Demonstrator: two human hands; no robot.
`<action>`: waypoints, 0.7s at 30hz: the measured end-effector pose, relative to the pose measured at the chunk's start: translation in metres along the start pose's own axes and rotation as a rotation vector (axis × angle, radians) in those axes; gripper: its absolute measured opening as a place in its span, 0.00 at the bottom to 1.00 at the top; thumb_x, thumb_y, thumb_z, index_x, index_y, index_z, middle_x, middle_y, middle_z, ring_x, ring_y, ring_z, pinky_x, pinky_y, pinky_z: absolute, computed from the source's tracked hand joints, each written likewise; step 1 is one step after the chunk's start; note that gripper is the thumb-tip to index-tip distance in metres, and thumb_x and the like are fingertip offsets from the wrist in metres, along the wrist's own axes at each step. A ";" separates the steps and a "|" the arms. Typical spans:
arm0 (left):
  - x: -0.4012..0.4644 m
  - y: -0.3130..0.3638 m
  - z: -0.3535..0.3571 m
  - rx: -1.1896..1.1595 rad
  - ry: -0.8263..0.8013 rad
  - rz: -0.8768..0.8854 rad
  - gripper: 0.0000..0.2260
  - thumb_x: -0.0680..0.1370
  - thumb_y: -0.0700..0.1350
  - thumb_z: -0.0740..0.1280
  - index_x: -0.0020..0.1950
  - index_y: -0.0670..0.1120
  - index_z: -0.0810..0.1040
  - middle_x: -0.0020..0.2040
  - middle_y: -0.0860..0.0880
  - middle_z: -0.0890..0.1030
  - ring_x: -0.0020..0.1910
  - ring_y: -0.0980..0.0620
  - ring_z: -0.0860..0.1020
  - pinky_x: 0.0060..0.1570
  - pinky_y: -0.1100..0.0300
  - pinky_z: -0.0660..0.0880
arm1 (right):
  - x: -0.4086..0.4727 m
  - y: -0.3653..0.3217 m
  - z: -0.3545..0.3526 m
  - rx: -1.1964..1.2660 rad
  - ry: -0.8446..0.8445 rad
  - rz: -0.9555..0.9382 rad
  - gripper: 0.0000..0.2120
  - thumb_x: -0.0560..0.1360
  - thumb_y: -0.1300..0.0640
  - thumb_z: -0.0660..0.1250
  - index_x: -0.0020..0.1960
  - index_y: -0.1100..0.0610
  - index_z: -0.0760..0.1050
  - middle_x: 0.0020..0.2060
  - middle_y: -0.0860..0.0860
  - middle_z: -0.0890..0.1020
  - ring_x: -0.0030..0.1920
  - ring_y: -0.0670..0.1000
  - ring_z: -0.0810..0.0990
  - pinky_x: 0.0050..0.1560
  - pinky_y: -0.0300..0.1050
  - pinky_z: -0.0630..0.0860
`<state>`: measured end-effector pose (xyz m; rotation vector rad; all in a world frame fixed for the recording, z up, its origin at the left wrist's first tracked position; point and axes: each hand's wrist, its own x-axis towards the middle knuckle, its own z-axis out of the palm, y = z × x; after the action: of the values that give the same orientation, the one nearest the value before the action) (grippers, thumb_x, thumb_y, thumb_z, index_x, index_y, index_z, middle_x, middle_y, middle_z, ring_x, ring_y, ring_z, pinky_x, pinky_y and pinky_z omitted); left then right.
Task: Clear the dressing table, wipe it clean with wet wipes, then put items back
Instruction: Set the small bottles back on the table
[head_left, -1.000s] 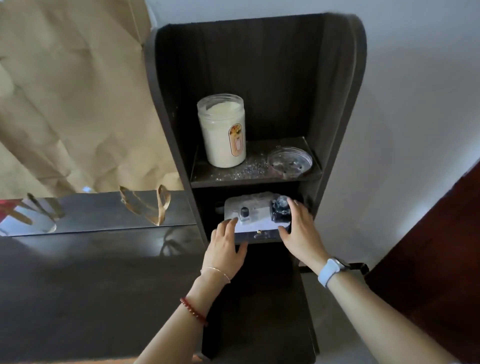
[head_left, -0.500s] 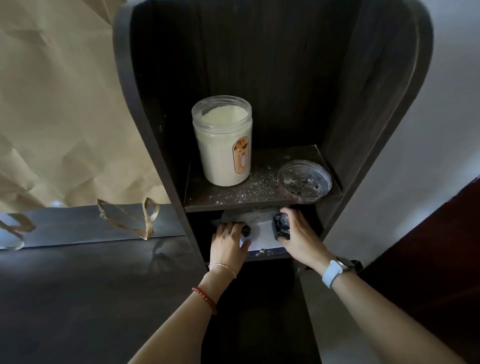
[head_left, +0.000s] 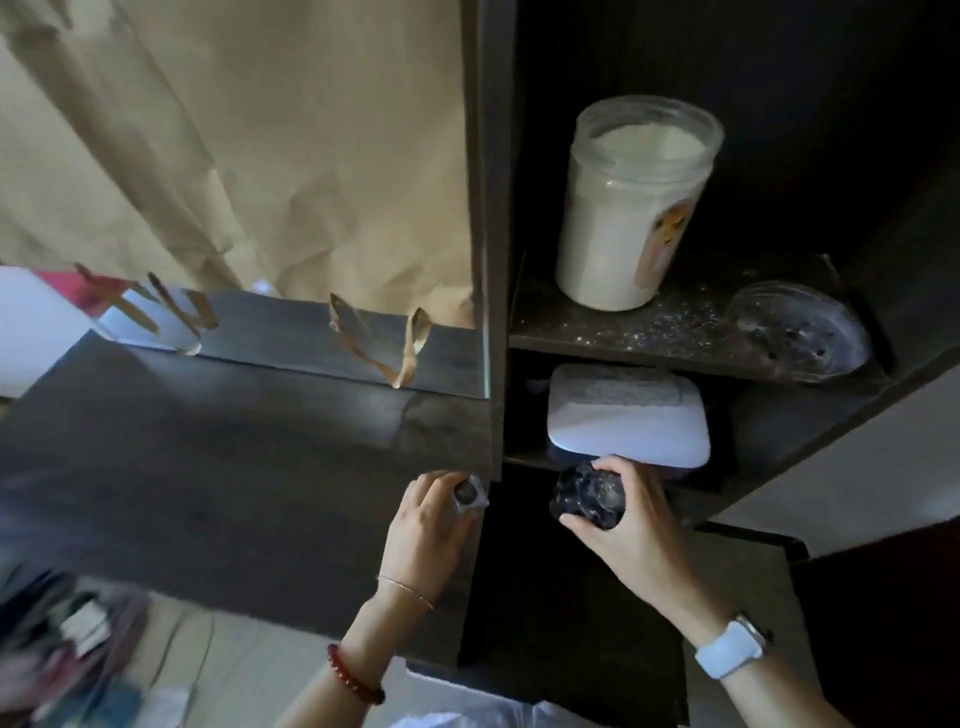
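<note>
The table (head_left: 197, 467) is the dark wood-grain top that fills the left and middle of your view, with a blurred heap of things low at the far left edge that you cannot make out. Along its back edge runs a mirror strip (head_left: 291, 332), and above that hangs creased brown paper (head_left: 234, 156) with torn loops dangling over the glass. Moving right, your left hand (head_left: 426, 530) sits at the table's right front corner, its fingers (head_left: 431, 486) curled round a small dark-topped bottle (head_left: 469, 496) that it pinches just beside the shelf unit's upright side panel (head_left: 491, 234); a thin bracelet and a red bead band circle that wrist. Right of the panel the shelf unit opens. On the upper shelf (head_left: 649, 332), which is dusted with glittery specks, stands a lidless clear jar (head_left: 631, 208) of white powder, upright, and further right a clear round lid or dish (head_left: 800, 332) lies tilted near the shelf's edge. In the compartment below, a white flat box (head_left: 628, 415) rests with its front edge out past the lower shelf. Your right hand (head_left: 628, 525) is just in front of that box and below it, fingers (head_left: 631, 480) wrapped over a dark, speckled round jar (head_left: 589, 499), thumb under it; a white-strapped watch is on that wrist.
</note>
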<state>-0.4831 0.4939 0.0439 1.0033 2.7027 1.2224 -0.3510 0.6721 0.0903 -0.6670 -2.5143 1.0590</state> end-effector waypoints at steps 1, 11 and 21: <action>-0.010 -0.012 -0.011 0.019 0.023 -0.078 0.14 0.69 0.42 0.71 0.53 0.47 0.76 0.49 0.54 0.76 0.50 0.56 0.72 0.51 0.68 0.67 | -0.003 -0.006 0.014 0.026 -0.102 -0.023 0.27 0.61 0.57 0.79 0.56 0.56 0.70 0.47 0.46 0.70 0.49 0.45 0.71 0.52 0.25 0.64; -0.037 -0.152 -0.156 0.099 0.316 -0.531 0.13 0.69 0.42 0.73 0.53 0.45 0.78 0.51 0.48 0.78 0.47 0.48 0.78 0.47 0.55 0.77 | 0.039 -0.123 0.205 0.015 -0.532 -0.213 0.26 0.63 0.52 0.77 0.57 0.53 0.71 0.44 0.35 0.65 0.54 0.49 0.71 0.50 0.33 0.64; 0.063 -0.364 -0.320 0.118 0.377 -0.525 0.13 0.70 0.42 0.72 0.53 0.45 0.78 0.51 0.46 0.77 0.47 0.48 0.77 0.47 0.56 0.75 | 0.179 -0.282 0.453 -0.178 -0.526 -0.235 0.35 0.70 0.52 0.71 0.70 0.59 0.58 0.64 0.55 0.69 0.64 0.55 0.63 0.63 0.41 0.59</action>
<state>-0.8164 0.1358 0.0351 0.0284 3.0428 1.2444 -0.7938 0.3326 0.0159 -0.1286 -3.0648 1.0345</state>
